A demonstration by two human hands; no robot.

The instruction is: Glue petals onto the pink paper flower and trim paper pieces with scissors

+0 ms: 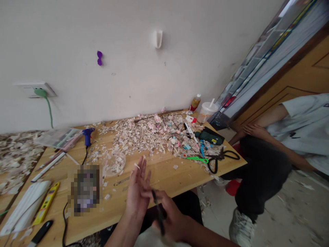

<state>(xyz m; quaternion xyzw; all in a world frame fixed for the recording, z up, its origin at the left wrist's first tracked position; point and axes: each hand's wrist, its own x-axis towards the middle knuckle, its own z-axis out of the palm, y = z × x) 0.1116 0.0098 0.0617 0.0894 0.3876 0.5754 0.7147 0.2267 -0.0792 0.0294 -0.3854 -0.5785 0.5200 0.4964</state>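
My left hand is raised over the near edge of the wooden table, fingers stretched out and together, a small pale scrap at the fingertips. My right hand is just beside it, fingers closed round a thin dark stick-like tool whose tip touches the left palm. Both hands are slightly blurred. A heap of pale pink and cream scraps covers the far half of the table.
A blue glue gun, clear dish, green scissors, black scissors, dark green glue gun, a bottle and a cup lie about. White sticks and a yellow cutter are at left. Another person sits right.
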